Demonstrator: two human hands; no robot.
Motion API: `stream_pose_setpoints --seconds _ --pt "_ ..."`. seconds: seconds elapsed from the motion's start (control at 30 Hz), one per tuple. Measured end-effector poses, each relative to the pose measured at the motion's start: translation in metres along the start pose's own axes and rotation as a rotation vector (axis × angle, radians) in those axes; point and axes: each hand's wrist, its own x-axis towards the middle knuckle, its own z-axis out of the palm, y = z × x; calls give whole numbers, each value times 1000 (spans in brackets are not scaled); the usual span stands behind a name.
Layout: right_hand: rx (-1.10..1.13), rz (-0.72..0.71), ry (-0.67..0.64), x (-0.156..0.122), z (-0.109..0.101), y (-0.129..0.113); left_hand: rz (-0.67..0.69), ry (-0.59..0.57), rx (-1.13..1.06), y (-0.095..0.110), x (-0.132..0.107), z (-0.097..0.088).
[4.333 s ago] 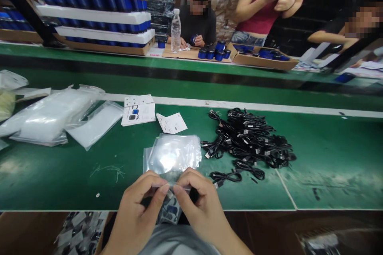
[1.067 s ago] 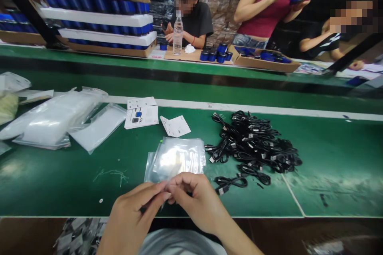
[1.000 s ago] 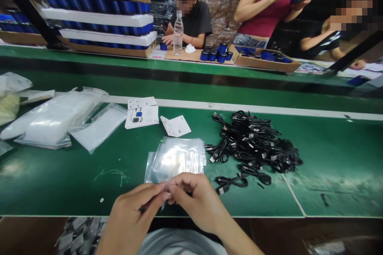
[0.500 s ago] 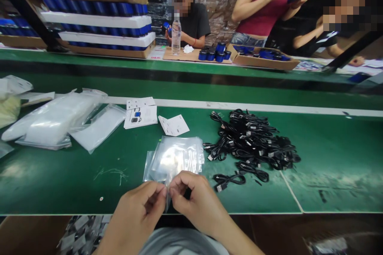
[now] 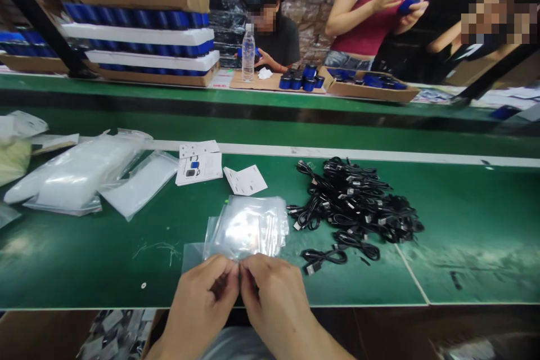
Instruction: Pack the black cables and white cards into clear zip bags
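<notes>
My left hand [image 5: 202, 306] and my right hand [image 5: 274, 301] meet at the near edge of the green table [image 5: 84, 259], fingertips pinched together on a small clear plastic bag [image 5: 192, 254] that lies flat under them. What is inside the bag is hidden by my fingers. Just beyond my hands lies a stack of clear zip bags [image 5: 248, 228]. To the right of it sits a heap of coiled black cables [image 5: 358, 205], with one single coil [image 5: 323, 257] nearest my right hand.
Printed cards [image 5: 199, 163] and a leaflet [image 5: 245, 180] lie behind the bag stack. Large white plastic bags [image 5: 80, 171] fill the left. Across the belt, people handle blue cylinders beside cardboard trays [image 5: 371, 90], a water bottle [image 5: 248, 53] and stacked boxes [image 5: 139, 34].
My hands have dropped from in front of me to the table edge, and the small bag now lies flat on the green surface. The people opposite keep shifting their hands.
</notes>
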Motion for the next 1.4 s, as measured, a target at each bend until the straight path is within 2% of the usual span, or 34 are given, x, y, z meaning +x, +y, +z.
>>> stream_pose_setpoints --seconds 0.13,0.23,0.3,0.43,0.53,0.67,0.83,0.9,1.0,1.1,1.17,1.27,1.33,1.4 --pt "-66 107 -76 17 -15 10 -88 52 -33 -5 -3 0" --pt "103 65 -177 45 -33 16 -124 20 -71 -7 -1 1" --pt "245 90 -133 74 -39 20 -122 1 -96 -7 1 2" --pt "351 178 -199 137 -29 28 -132 11 -126 -7 2 5" --pt "380 252 -287 169 -15 31 -148 44 -140 -6 1 8" --pt "444 307 -395 180 -10 34 -166 79 -165 -4 0 8" --pt "521 292 -460 181 -16 43 -214 97 -219 -2 -1 8" --pt "513 274 -425 179 -20 45 -255 100 -246 -3 0 9" --pt "452 232 -259 161 -35 40 -341 92 -320 -4 1 8" --pt "395 149 -92 114 -56 25 -441 107 -411 -4 3 3" --pt "390 83 -68 74 -64 14 -523 173 -480 -3 4 -2" --pt "350 -85 -78 24 -58 0 -592 253 -573 -3 6 -9" --pt "349 -134 -98 7 -45 -5 -538 234 -526 -5 6 -11" --pt "365 -140 -102 3 -31 -9 -465 229 -400 -8 7 -10"
